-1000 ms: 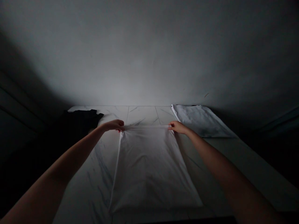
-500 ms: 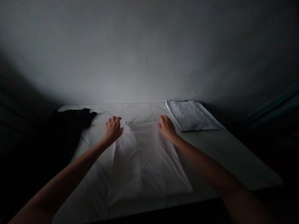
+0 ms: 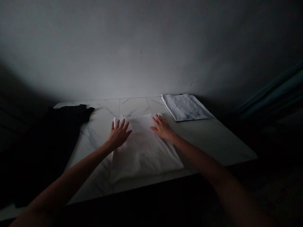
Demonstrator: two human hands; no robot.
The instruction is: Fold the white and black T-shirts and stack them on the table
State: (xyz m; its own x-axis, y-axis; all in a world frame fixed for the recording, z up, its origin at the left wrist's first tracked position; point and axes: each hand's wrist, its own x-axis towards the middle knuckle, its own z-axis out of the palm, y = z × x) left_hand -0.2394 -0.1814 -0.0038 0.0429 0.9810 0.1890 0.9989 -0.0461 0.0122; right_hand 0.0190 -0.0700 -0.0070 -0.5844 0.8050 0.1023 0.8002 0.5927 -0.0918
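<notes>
A white cloth [image 3: 144, 154] lies spread on the marble-patterned table [image 3: 201, 142], a few soft creases across it. My left hand [image 3: 119, 134] rests on its far left corner, palm down with the fingers spread. At the far right corner my right hand [image 3: 162, 126] lies on the cloth in the same way, fingers apart. Neither hand grips the fabric.
Folded white fabric with a dark lower edge [image 3: 186, 107] lies at the back right of the table. A black garment [image 3: 54, 138] covers the left side. Behind the table stands a plain grey wall [image 3: 142, 53].
Both hands have come down flat on the cloth's far corners, with the fingers more spread. The view has shifted, so the table's front edge shows higher up.
</notes>
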